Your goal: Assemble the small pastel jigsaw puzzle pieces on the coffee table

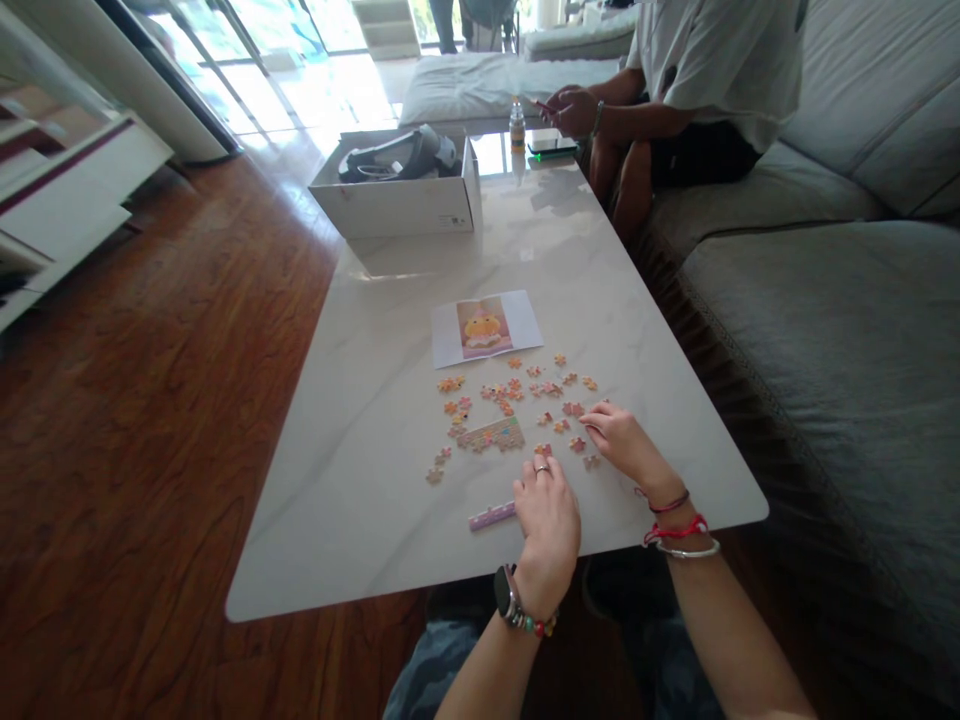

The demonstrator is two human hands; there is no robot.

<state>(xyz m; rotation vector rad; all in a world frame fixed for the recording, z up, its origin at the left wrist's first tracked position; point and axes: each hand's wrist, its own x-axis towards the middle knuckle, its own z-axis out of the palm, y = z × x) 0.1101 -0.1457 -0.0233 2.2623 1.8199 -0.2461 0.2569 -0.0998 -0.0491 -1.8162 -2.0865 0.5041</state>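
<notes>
One open white box (pixel 405 210) stands well beyond and to the left of the joined puzzle section (pixel 491 434), probably set there to leave the near part of the table (pixel 345 420) for handwork. Loose puzzle pieces (pixel 434 476) lie just left of that section, presumably laid flat so that their prints can be compared. Beyond the section rests a printed sheet (pixel 483 330) with a yellow-orange figure, apparently turned to be readable by the person. On the section's near side lies a purple strip (pixel 491 516), its right end meeting the outline of the left hand (pixel 549 510); contact between them cannot be told. This hand, near and to the right of the section, reaches low, its fingers close together and slightly bent, their tips at a pinkish piece (pixel 543 451), perhaps to steady it; a pinch cannot be confirmed. Scattered pieces (pixel 577 444) lie right of the section, mostly apart, a spacing that likely eases picking up. Farther right, the right hand (pixel 628 445) draws thumb and fingertips together beside them; whether a piece is caught between cannot be told. Well beyond the section, to the right, sits another person (pixel 720 70).
</notes>
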